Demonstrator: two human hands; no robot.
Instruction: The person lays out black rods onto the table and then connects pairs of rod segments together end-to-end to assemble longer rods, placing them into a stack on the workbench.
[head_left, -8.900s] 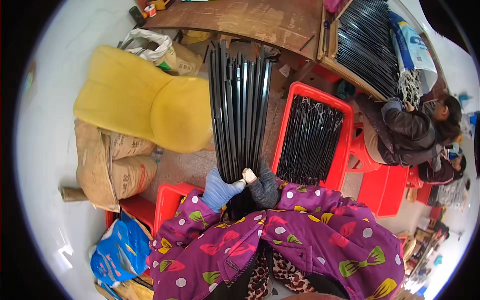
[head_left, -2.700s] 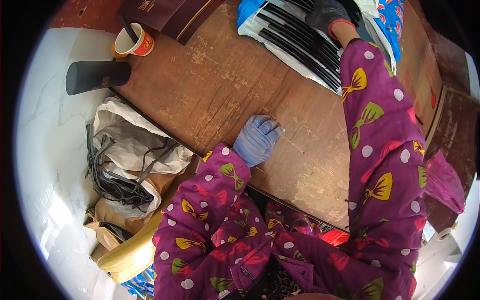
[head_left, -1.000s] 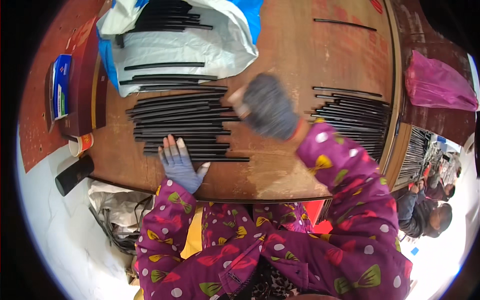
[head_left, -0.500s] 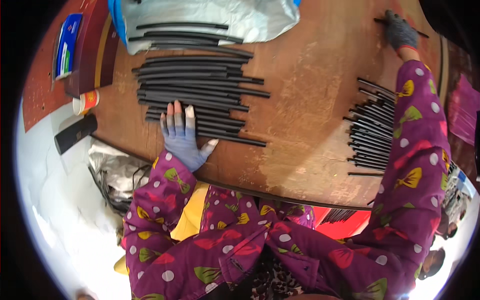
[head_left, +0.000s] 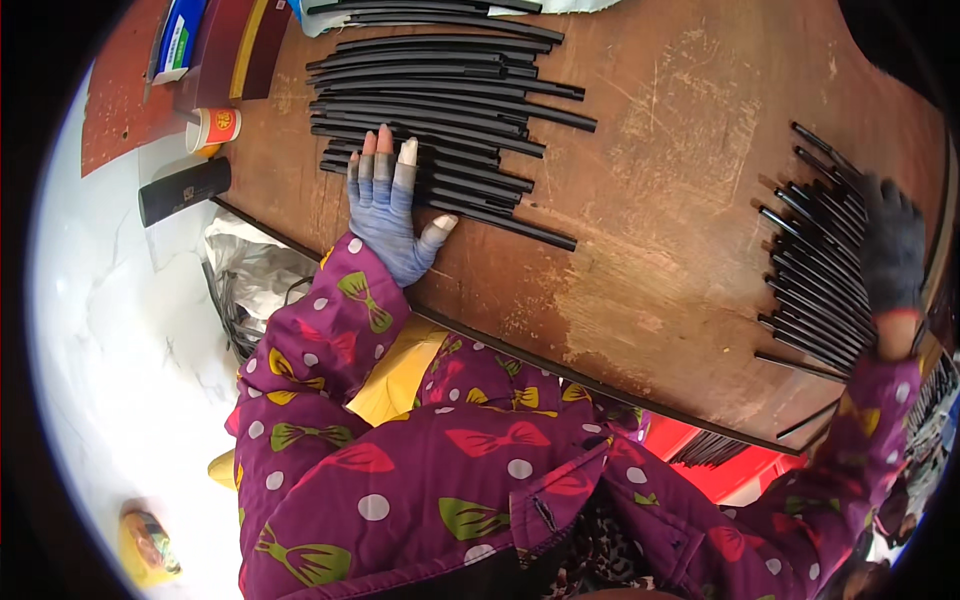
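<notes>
My left hand (head_left: 388, 228), in a blue glove with bare fingertips, lies flat with its fingers spread. Its fingertips rest on the near part of a wide row of black tubes (head_left: 430, 85), which lie roughly side by side on the brown table (head_left: 660, 170). Over at the right, my right hand (head_left: 893, 250) in a dark grey glove is above the outer ends of a pile of thinner black rods (head_left: 815, 285). Its fingers are smeared by motion, so any rod in them cannot be made out. One rod (head_left: 800, 367) lies a little apart on the pile's near side.
A whitish sack (head_left: 322, 22) lies beyond the tubes. At the left are a maroon box (head_left: 215, 65), a blue package (head_left: 180, 40), a paper cup (head_left: 213, 130) and a black box (head_left: 185, 190). Below the table's near edge, a red container (head_left: 675, 432) holds more black rods (head_left: 710, 450).
My right hand has come back from the far right, where it held a rod, to the rod pile. The whole view has shifted; my left hand stays at the tubes.
</notes>
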